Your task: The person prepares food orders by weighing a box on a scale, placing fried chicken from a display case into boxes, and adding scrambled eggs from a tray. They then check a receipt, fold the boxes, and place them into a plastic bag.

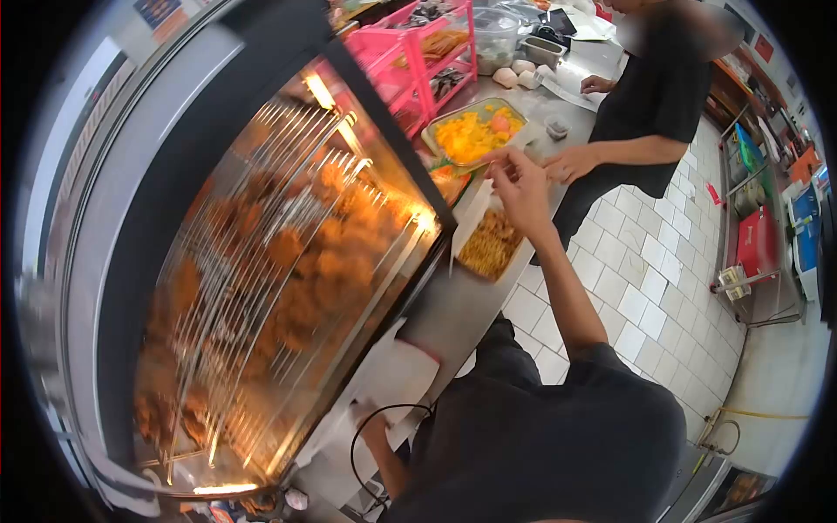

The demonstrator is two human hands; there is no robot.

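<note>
My right hand [520,187] reaches over the counter with its fingers drawn together, just above a white takeaway box [472,212] of noodle-like brown food [491,247]. Whatever is in those fingers, if anything, is too small to make out. Beyond the fingertips sits a rectangular tray [427,135] of chopped yellow food [466,138] with an orange-red piece in it. My left hand [370,420] is low beside the glass warmer, near a white sheet or board [397,379] and a black cable [353,453]; blur hides its fingers.
A lit glass warmer [340,78] with racks of fried food fills the left. Pink tiered baskets [425,78], a clear tub [495,39] and a metal container [542,52] stand behind. A co-worker's hand [573,163] is close to my right hand. A shelf cart [750,218] stands right.
</note>
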